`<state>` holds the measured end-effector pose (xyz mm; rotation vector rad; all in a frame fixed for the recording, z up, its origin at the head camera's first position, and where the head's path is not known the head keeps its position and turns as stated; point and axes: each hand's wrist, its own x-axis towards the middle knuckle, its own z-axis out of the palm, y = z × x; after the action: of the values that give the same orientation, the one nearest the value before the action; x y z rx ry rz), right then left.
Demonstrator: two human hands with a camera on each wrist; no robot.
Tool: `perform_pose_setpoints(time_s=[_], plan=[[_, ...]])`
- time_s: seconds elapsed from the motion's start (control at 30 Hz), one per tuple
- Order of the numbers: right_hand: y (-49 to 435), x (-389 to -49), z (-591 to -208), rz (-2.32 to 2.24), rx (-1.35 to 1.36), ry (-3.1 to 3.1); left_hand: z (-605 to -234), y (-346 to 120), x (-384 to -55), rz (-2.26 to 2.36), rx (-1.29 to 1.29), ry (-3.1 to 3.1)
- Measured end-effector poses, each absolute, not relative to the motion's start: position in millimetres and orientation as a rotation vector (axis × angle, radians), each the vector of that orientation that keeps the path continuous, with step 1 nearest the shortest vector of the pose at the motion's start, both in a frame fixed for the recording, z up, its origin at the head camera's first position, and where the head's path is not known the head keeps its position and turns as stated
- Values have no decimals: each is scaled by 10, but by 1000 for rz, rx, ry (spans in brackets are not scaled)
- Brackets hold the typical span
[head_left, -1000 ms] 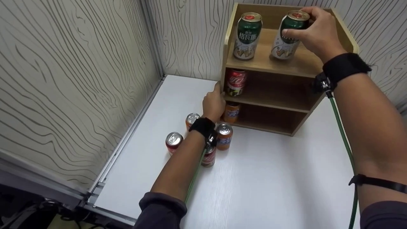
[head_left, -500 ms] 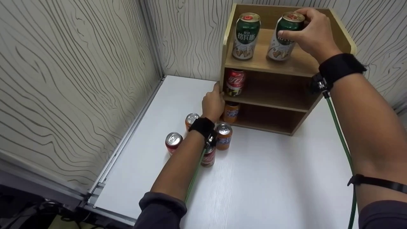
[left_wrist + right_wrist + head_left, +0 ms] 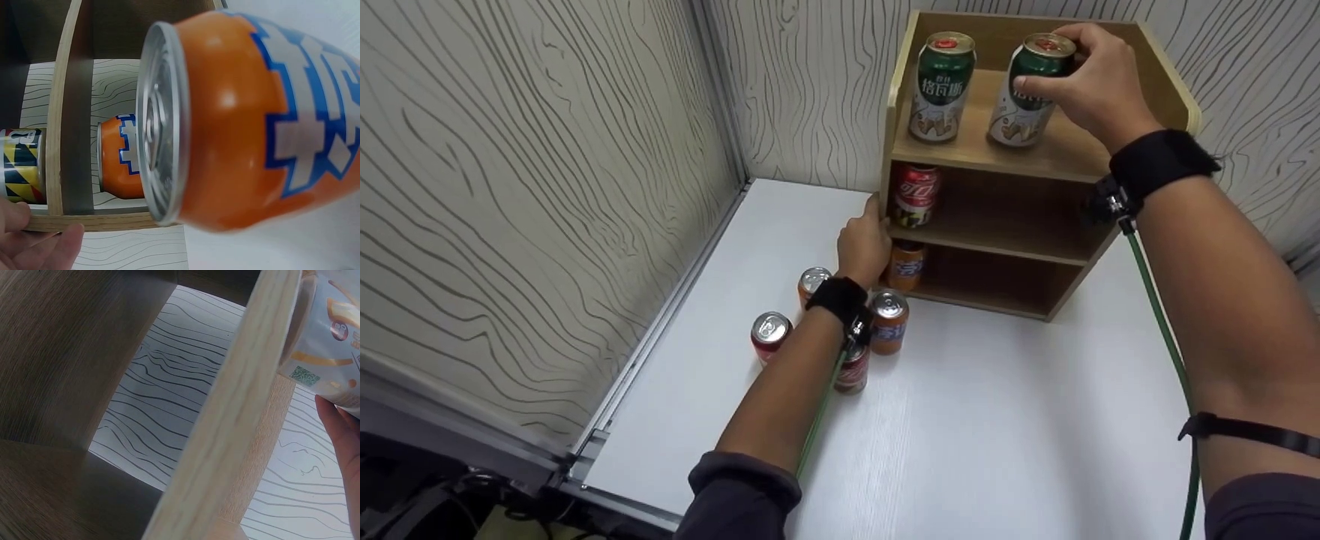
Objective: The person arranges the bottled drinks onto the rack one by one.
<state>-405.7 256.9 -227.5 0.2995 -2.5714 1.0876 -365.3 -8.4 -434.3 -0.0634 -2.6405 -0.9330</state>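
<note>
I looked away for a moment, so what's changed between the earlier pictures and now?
The right hand has shifted its green can slightly left, closer to the other green can, and a little toward the front of the shelf. It hasn't let go. The left hand stays on the shelf's side; everything else stayed put.

"Where is the head view taken from?"
"From above, faced forward and down; the wooden shelf [image 3: 990, 248] and much of the white table [image 3: 997, 420] are taken in."
"And the wrist views?"
"Both are set close, aimed into the shelf. The left is half filled by a near orange can [image 3: 247, 129]; the green-and-white can [image 3: 1020, 120] is shared by head and right wrist views."
</note>
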Motion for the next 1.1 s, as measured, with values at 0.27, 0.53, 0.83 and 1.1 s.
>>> perform_pose_setpoints(time_s=[0.27, 0.53, 0.83, 1.1], plan=[[2561, -4055, -2264, 1097, 301, -2574, -4352, -92, -3677, -913, -65, -2618], [2559, -4053, -2285, 1087, 286, -2585, -4362, -101, -3667, -910, -82, -2617], [2542, -4034, -2277, 1090, 288, -2584, -4365, -114, -3659, -893, -89, -2605], [2526, -4023, -2271, 1082, 287, -2591, -4368, -119, -3651, -881, -92, -2600]])
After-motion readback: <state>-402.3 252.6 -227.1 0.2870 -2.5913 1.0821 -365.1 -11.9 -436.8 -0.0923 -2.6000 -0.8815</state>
